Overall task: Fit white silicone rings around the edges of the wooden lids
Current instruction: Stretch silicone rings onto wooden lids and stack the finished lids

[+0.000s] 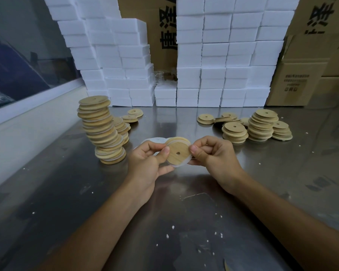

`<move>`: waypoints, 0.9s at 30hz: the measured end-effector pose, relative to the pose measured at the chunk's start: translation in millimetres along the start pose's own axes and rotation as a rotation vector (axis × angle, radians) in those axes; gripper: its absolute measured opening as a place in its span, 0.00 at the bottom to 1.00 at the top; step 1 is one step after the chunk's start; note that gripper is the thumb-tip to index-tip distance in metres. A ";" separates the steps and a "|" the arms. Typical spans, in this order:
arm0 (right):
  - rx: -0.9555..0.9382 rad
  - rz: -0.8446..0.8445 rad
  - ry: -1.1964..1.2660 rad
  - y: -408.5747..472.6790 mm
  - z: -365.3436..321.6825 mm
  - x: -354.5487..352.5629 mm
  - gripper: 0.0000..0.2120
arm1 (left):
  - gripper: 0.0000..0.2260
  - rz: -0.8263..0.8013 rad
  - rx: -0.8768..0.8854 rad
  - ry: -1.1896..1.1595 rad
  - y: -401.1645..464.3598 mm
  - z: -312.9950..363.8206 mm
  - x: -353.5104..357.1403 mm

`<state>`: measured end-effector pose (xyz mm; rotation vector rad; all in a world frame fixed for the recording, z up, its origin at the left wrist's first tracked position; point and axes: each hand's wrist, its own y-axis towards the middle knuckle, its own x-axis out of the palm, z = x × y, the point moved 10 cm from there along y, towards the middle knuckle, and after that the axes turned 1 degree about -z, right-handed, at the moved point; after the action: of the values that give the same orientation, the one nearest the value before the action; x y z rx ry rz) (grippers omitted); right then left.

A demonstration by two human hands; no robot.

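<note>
in hand: one lid (178, 153), pinched at its edges by left hand (149, 161) and right hand (213, 155), both closed on it above the table (243, 192); ring (181, 165) shows along its lower rim, seating judged partial. left stack (101, 130): white edges visible, likely done. right stacks (261, 125): seemingly bare, likely remaining. loose rings (155, 139) lie behind the hands.

Single head-worn wide-angle view, angled forward and down, close over the steel table (243, 192).
</note>
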<state>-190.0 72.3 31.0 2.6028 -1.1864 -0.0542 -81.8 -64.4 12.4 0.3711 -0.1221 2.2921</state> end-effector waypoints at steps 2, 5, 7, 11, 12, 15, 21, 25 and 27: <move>-0.009 0.000 0.005 -0.7 -1.1 0.6 0.05 | 0.10 -0.001 -0.029 -0.030 -0.1 -2.7 -0.1; -0.012 0.005 0.003 -2.1 -0.5 4.4 0.03 | 0.09 0.007 -0.059 -0.081 0.2 -4.3 -1.7; -0.004 0.004 -0.005 -2.7 0.6 6.6 0.02 | 0.09 0.016 -0.071 -0.118 0.7 -5.0 -1.9; 0.020 0.020 0.000 -2.6 3.7 4.1 0.03 | 0.09 -0.003 -0.084 -0.120 0.3 -9.1 1.7; 0.020 0.026 -0.007 -2.3 3.6 2.6 0.03 | 0.09 -0.008 -0.070 -0.090 0.3 -8.7 2.3; -0.058 0.049 -0.156 -2.1 -2.5 0.3 0.06 | 0.10 0.001 0.056 0.090 0.5 1.5 1.1; -0.374 0.067 -0.587 -13.2 -26.3 15.4 0.06 | 0.15 -0.034 0.356 0.448 -5.1 28.5 9.6; -0.272 0.114 -0.438 -7.7 -19.7 5.5 0.05 | 0.16 -0.040 0.305 0.282 -4.9 25.6 10.6; -0.214 0.095 -0.371 -4.7 -15.9 4.0 0.04 | 0.14 -0.047 0.283 0.242 -5.7 24.7 11.5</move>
<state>-181.6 75.9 45.3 2.4079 -1.3359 -0.6323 -79.4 -57.4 39.3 0.2338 0.3320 2.2910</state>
